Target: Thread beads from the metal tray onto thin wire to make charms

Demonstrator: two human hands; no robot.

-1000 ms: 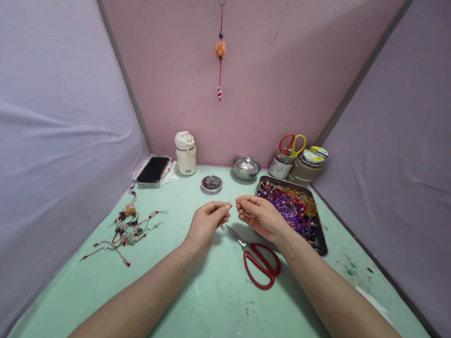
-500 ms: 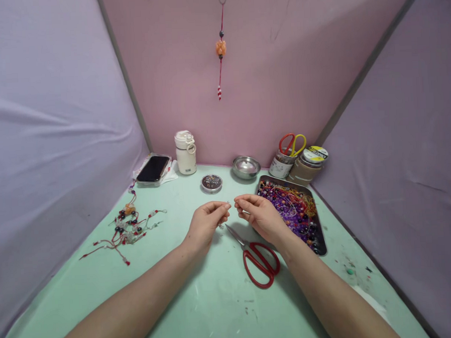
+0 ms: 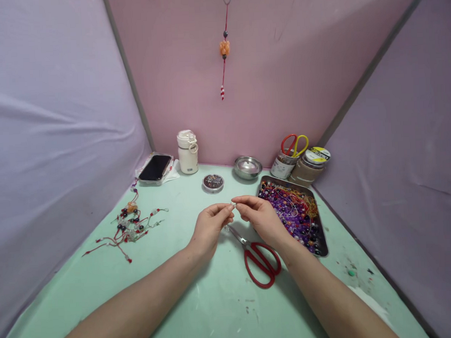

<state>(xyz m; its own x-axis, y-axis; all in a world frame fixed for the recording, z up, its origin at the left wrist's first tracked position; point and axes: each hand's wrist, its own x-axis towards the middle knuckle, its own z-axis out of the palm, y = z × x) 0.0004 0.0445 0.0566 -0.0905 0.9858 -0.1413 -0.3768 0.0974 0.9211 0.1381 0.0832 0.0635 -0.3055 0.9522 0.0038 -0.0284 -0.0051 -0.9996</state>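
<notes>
My left hand (image 3: 212, 224) is closed in a pinch, thumb against the forefinger. A few tiny clear beads (image 3: 226, 228) dangle below its fingers, seemingly on a thin strand. At the fingertips shows a small whitish bead (image 3: 233, 204), too small to make out well. My right hand (image 3: 259, 216) meets it there from the other side, thumb and forefinger pinched at the bead. Under the hands lie red-handled scissors (image 3: 263, 264), their blades pointing up and left, the tips partly hidden by the left hand.
A dark tray (image 3: 323, 234) of mixed beads and threads lies right. Behind stand a metal bowl (image 3: 248, 168), a round clear case (image 3: 213, 183), jars (image 3: 283, 165) with scissors, a white bottle (image 3: 188, 153) and a phone (image 3: 156, 168). Beaded red cords (image 3: 130, 225) lie left; a beaded pendant (image 3: 224, 48) hangs behind.
My fingertips were slightly apart and now come together at the small whitish bead. The whole view has shifted a little; the things on the table lie as before.
</notes>
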